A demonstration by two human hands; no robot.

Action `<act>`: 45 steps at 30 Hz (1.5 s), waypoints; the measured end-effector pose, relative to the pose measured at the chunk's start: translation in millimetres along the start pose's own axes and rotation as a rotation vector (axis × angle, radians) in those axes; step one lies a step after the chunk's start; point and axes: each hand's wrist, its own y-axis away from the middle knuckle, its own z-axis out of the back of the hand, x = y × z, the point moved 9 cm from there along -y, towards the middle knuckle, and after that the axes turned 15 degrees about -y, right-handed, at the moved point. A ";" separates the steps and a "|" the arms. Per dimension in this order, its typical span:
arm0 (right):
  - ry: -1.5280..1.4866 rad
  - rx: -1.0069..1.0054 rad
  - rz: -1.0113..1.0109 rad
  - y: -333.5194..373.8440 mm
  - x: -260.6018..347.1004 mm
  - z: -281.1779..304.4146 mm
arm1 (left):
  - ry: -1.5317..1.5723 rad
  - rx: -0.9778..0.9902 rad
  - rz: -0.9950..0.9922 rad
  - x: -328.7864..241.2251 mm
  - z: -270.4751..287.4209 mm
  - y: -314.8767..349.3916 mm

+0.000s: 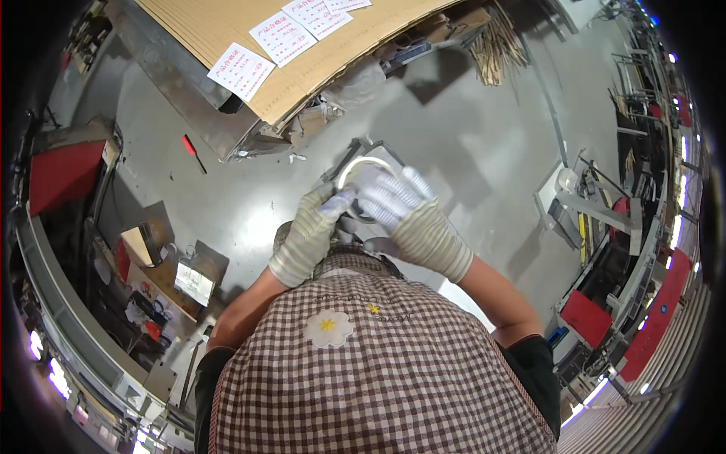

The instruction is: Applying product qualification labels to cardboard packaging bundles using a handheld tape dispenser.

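Observation:
Both of my hands wear striped knit gloves with pale coated fingers and meet in front of my checked apron (378, 363). Between them is a pale ring (372, 160) that looks like a roll of tape, though its kind is not certain. My left hand (308, 233) grips the ring's near left side, with the thumb against it. My right hand (418, 224) lies over its right side, fingers bent across it and hiding much of the middle. Just beyond the ring shows a dark grey angular piece (352, 149), partly covered by the hands.
Ahead stands a stack of brown cardboard sheets (204, 34) with several white printed slips (242, 69) on top. A bundle of thin sticks (495, 51) is beside it. On the grey floor lies a red-and-black tool (193, 151). Benches with red panels (66, 178) line both sides.

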 end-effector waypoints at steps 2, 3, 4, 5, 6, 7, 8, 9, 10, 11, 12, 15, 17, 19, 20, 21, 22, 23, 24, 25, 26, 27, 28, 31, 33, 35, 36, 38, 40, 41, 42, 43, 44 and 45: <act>0.231 0.217 -0.058 55.9 -65.8 -71.3 | -0.157 0.198 -0.009 -8.1 -20.0 -6.7; 0.448 0.443 -0.115 84.4 -105.8 -95.4 | -0.161 0.202 -0.017 -10.0 -19.9 -14.0; 0.361 0.390 -0.327 92.0 -131.8 -73.4 | -0.464 -0.028 -0.377 -41.5 -1.4 -14.3; 0.273 0.333 -0.544 108.2 -159.0 -49.8 | -0.758 -0.260 -0.738 -72.7 4.4 -4.2; 0.204 0.271 -0.757 138.1 -189.2 -33.2 | -0.951 -0.422 -0.927 -119.8 8.0 0.9; 0.134 0.200 -0.962 176.5 -218.8 -24.7 | -1.136 -0.599 -1.121 -171.2 9.0 7.3; 0.000 0.140 -1.022 225.3 -243.8 -40.9 | -1.231 -0.717 -1.166 -195.1 14.0 -2.5; -0.137 0.084 -1.073 273.0 -261.2 -65.4 | -1.325 -0.845 -1.200 -212.4 15.5 -12.9; -0.599 -0.083 -1.203 298.4 -262.2 -98.1 | -1.338 -0.870 -1.185 -219.4 27.6 -32.2; -1.071 -0.250 -1.303 309.2 -252.8 -126.4 | -1.585 -0.863 -1.058 -216.1 37.6 -64.5; -1.082 -0.229 -1.292 292.3 -239.6 -126.8 | -1.828 -0.836 -0.909 -211.2 47.5 -79.9; -1.157 -0.128 -1.455 280.9 -213.6 -138.5 | -1.697 -0.852 -1.022 -219.0 48.9 -53.3; -0.794 -0.316 -1.383 296.9 -248.3 -121.2 | -1.415 -0.941 -1.187 -223.3 54.1 -3.5; -0.815 -0.595 -1.327 252.9 -258.1 -86.1 | -1.007 -0.972 -1.026 -199.8 98.8 23.4; -0.885 -0.729 -1.171 210.0 -236.1 -61.3 | -0.766 -0.902 -0.791 -173.4 124.0 16.8; -0.951 -0.854 -1.004 162.1 -206.8 -37.4 | -0.766 -0.907 -0.788 -156.1 133.5 8.6; -0.978 -0.931 -0.921 128.1 -191.5 -25.2 | -0.746 -1.095 -0.708 -129.6 150.8 2.2; -0.999 -1.015 -0.841 102.0 -181.1 -18.7 | -0.722 -1.270 -0.623 -110.8 166.9 -2.5; -1.244 -1.065 -0.671 80.2 -170.7 -23.7 | -0.720 -1.255 -0.619 -106.3 179.2 -17.1; -1.484 -1.098 -0.481 60.2 -159.4 -26.3 | -0.895 -1.126 -0.548 -106.0 185.4 -44.0; -1.435 -1.141 -0.502 42.9 -153.8 -29.7 | -1.066 -0.987 -0.483 -106.8 183.0 -69.7; -1.385 -1.187 -0.524 31.8 -152.8 -33.6 | -1.067 -0.973 -0.489 -114.3 178.0 -79.1; -1.371 -1.204 -0.535 31.0 -154.9 -38.1 | -0.968 -0.930 -0.586 -129.0 168.7 -84.7; -1.532 -1.091 -0.606 10.4 -161.6 -61.4 | -0.624 -0.730 -0.680 -171.5 183.4 -112.5; -1.731 -1.111 -0.563 8.2 -174.3 -67.0 | -0.372 -0.540 -0.673 -180.7 155.8 -123.6; -1.689 -1.137 -0.723 24.6 -186.7 -63.2 | 0.123 -0.379 -0.420 -148.2 107.2 -111.6; -1.848 -1.090 -0.634 11.3 -177.6 -59.1 | -0.617 -0.569 -0.732 -147.8 103.8 -91.7; -1.951 -1.139 -0.544 -31.6 -164.0 -29.2 | -0.533 -0.500 -0.777 -150.0 77.4 -98.2; -1.843 -0.966 -0.635 -58.7 -185.6 -45.7 | 0.364 -0.188 -0.440 -168.8 54.1 -124.7; -1.921 -0.980 -0.652 -81.4 -183.3 -50.7 | 0.469 -0.173 -0.387 -179.0 60.6 -135.8; -1.900 -1.050 -0.597 -95.9 -189.1 -41.6 | 0.451 -0.235 -0.415 -185.3 64.3 -155.8; -1.920 -1.069 -0.558 -106.6 -203.0 -45.6 | 0.433 -0.313 -0.444 -192.8 68.5 -171.7; -1.970 -1.068 -0.631 -104.5 -200.3 -55.5 | 0.438 -0.285 -0.451 -195.1 67.3 -172.8; -1.970 -1.063 -0.662 -111.9 -190.4 -50.9 | 0.353 -0.364 -0.416 -190.2 76.4 -167.5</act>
